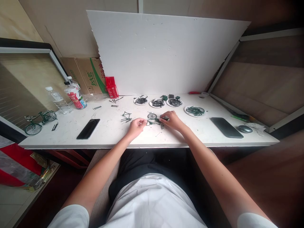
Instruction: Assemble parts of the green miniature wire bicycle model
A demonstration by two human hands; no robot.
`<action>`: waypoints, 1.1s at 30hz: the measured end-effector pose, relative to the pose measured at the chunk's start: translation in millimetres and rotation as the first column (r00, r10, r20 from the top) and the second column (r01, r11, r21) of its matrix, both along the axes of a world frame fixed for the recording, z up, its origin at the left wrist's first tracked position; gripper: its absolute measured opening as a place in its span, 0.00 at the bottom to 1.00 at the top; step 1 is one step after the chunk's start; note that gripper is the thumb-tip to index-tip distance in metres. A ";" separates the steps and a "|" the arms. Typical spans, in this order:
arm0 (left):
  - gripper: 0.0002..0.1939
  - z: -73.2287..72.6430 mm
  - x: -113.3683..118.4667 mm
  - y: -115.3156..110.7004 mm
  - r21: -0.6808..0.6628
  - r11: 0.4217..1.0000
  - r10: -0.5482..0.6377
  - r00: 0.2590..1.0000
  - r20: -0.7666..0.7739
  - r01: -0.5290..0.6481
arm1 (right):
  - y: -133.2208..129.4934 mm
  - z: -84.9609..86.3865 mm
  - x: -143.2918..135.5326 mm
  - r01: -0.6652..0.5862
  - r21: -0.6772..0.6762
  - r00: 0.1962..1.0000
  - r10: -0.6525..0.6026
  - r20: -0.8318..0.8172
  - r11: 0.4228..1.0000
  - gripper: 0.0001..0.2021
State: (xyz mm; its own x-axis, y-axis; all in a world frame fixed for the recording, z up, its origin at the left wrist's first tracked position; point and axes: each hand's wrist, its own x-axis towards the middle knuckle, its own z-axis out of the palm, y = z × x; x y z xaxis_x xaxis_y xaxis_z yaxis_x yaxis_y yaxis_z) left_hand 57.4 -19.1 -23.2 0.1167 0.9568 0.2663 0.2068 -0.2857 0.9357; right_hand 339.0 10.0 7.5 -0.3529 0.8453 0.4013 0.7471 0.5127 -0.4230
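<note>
A dark green model bicycle (152,116), only partly visible, is between my hands on the white table, with a spoked wheel at its far side. My right hand (173,121) grips its right end, with fingertips closed around a dark part. My left hand (137,127) is closed in a pinch beside its left end; whatever lies between those fingertips is too small to make out. Just left of that hand rests a green bicycle frame (126,116). A thin wire-like piece (158,134) lies in front of the bicycle.
Plates of small dark parts (142,100), black wheels (174,102) and green frames (195,110) line the back. An assembled model bicycle (41,122) stands far left near bottles (75,95). Phones (88,129) lie on both sides, with a mouse (245,129) at right. A white board (166,53) rises behind.
</note>
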 end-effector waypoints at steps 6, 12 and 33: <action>0.20 0.9 -0.6 1.9 0.021 0.996 0.090 0.995 0.040 -0.091 | -6.6 3.2 -6.7 -0.141 0.005 0.990 0.141 0.002 0.990 0.21; 0.18 0.5 -1.0 4.1 0.014 0.991 0.131 0.987 0.091 -0.133 | -2.9 -5.4 -13.5 -0.137 0.021 0.989 0.136 0.059 0.990 0.12; 0.16 -4.2 -2.3 6.4 0.025 0.996 0.081 0.994 0.071 -0.083 | -9.6 13.7 -8.1 -0.041 0.036 0.997 0.038 0.066 0.999 0.15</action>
